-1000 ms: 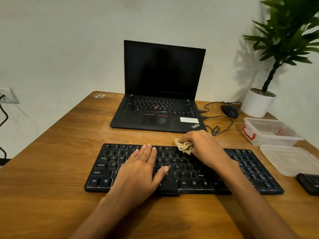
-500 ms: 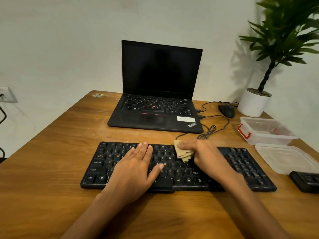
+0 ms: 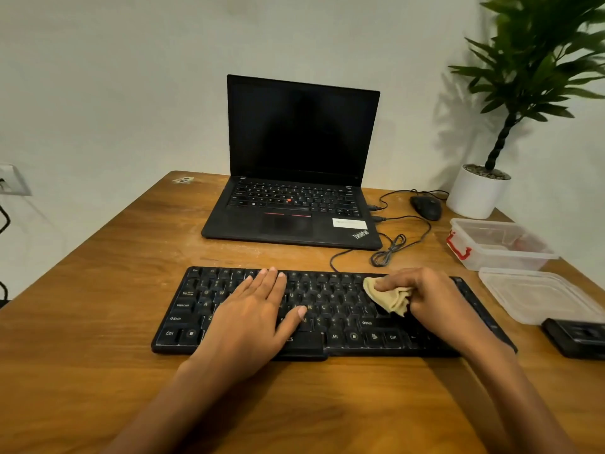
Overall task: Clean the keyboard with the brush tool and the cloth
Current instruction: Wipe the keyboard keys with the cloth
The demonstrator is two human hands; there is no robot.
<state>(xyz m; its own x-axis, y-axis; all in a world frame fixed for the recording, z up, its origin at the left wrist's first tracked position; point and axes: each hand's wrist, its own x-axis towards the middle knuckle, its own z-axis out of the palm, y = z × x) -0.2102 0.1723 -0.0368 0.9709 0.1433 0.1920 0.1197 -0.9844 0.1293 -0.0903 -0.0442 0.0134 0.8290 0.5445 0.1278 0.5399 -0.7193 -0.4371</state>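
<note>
A black keyboard [image 3: 343, 317] lies across the wooden desk in front of me. My left hand [image 3: 258, 316] rests flat on its left-middle keys, fingers straight and together, thumb out to the right. My right hand [image 3: 432, 298] grips a crumpled beige cloth [image 3: 388, 296] and presses it onto the keys right of the middle. I see no brush tool.
An open black laptop [image 3: 294, 204] stands behind the keyboard, with a mouse [image 3: 425, 206] and coiled cable [image 3: 388, 252] to its right. A potted plant [image 3: 478, 191], a clear box [image 3: 501, 245], its lid [image 3: 540, 294] and a black object [image 3: 576, 337] line the right edge.
My right hand has slid the cloth to the right along the keys. My left hand stays flat on the keyboard.
</note>
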